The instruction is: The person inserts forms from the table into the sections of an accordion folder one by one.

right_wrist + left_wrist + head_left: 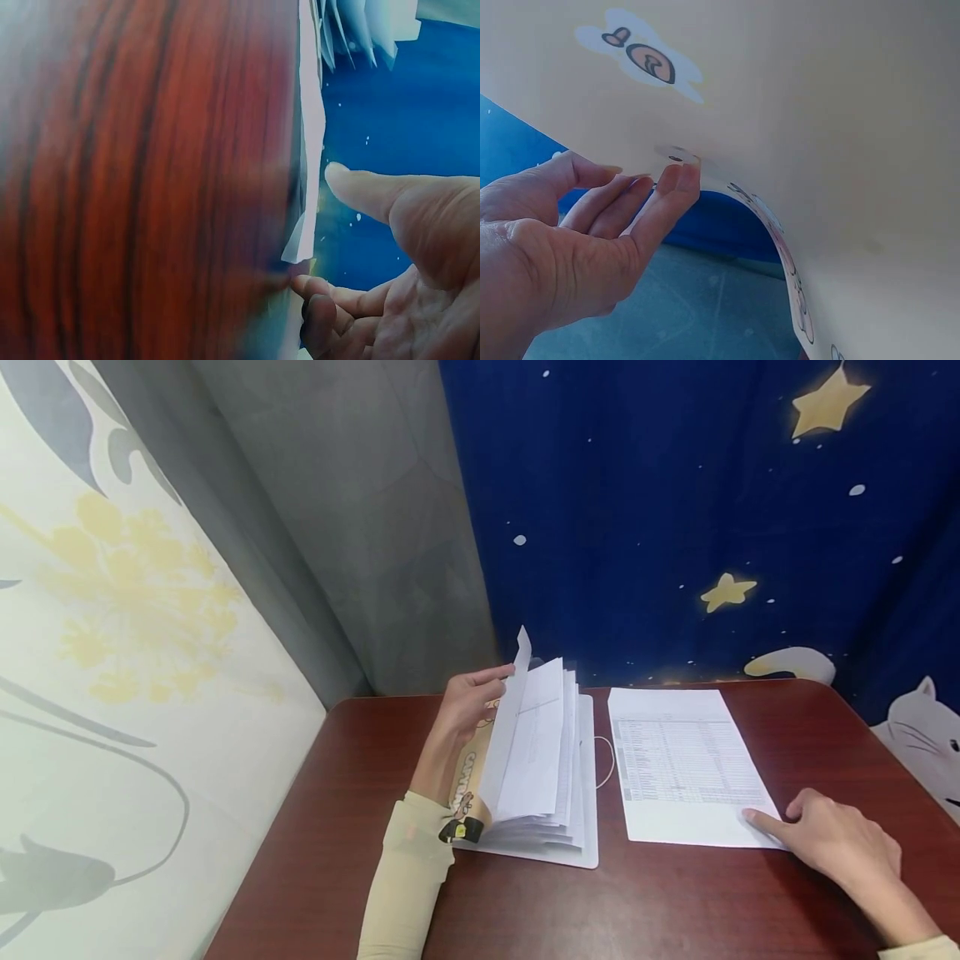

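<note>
My left hand (471, 703) holds up the front cover of a document folder (594, 777) by its far edge. The cover (780, 97) is tan with cartoon figures outside and white inside; in the left wrist view the thumb and fingers meet at its rim. Several white papers (538, 739) stand fanned inside the folder. To the right lies a printed sheet (675, 760) with a table on it. My right hand (843, 843) is at its lower right corner, thumb stretched over the corner, other fingers loosely bent; whether the thumb touches the paper I cannot tell.
A thin white cord (612, 764) loops out from the folder's right side. The brown wooden table (547, 910) has its back edge against a blue starry curtain (637, 527) and a grey one (405, 543). A white patterned curtain (150, 693) hangs on the left.
</note>
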Tool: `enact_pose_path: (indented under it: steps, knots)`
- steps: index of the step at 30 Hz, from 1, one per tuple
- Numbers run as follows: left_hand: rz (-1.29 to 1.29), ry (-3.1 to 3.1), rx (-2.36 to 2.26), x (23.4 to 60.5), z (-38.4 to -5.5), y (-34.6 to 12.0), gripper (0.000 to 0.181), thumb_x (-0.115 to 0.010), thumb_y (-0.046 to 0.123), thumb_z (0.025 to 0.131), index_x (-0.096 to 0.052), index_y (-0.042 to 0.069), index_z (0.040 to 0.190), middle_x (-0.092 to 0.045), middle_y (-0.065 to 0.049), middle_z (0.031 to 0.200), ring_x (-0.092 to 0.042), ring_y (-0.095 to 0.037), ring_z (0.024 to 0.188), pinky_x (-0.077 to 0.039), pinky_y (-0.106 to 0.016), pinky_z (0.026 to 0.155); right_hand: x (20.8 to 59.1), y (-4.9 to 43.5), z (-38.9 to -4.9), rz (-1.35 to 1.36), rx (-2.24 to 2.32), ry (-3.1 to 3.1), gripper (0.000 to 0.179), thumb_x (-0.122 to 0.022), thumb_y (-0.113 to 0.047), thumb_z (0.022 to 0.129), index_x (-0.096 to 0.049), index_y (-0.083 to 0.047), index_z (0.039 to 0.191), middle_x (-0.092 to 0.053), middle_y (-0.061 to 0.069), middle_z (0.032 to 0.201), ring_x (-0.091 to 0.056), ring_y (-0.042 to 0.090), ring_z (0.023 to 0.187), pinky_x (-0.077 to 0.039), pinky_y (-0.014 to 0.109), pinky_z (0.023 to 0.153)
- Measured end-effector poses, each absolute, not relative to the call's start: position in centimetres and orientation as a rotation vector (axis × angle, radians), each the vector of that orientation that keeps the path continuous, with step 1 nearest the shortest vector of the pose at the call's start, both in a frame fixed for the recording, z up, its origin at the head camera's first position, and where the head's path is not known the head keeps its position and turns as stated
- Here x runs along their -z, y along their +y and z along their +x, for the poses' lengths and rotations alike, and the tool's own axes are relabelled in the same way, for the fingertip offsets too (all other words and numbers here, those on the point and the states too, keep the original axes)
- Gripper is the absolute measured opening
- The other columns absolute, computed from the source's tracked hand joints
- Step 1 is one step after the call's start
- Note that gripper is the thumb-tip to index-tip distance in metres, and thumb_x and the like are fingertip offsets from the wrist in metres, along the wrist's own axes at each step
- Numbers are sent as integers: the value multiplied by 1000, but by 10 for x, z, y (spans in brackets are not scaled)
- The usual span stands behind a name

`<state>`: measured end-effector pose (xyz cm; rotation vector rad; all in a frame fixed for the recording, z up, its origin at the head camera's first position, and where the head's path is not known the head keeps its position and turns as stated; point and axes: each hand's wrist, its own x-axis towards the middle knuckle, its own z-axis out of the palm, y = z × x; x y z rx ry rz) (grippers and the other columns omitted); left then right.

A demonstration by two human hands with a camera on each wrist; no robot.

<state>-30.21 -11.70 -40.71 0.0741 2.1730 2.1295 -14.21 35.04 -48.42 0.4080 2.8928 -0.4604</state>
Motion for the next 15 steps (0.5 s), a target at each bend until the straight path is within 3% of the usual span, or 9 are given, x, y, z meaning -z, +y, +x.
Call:
enact_pose_path:
  steps: [5, 10, 15]
  knots:
    - [68, 2178, -2122, 408, -303, -117, 41, -63, 6, 89, -79, 15, 125, -74, -4, 135, -70, -19, 100, -57, -26, 69, 482, 347, -140, 429, 447, 2848, 93, -63, -90, 78, -70, 0, 103, -64, 19, 81, -56, 33, 74, -42, 48, 62]
    - [75, 2186, -2107, 408, -303, -117, 40, -64, 8, 90, -79, 16, 127, -73, -4, 136, -71, -20, 104, -60, -37, 84, 484, 344, -139, 441, 427, 2836, 79, -68, -87, 75, -73, -9, 85, -59, 11, 70, -52, 29, 70, -42, 46, 62]
    - [78, 2192, -2102, 408, -303, -117, 40, -64, 8, 91, -79, 16, 127, -73, -4, 136, -71, -20, 103, -60, -37, 83, 488, 345, -140, 438, 432, 2827, 79, -73, -82, 75, -76, -5, 89, -62, 10, 72, -54, 28, 71, -43, 45, 63]
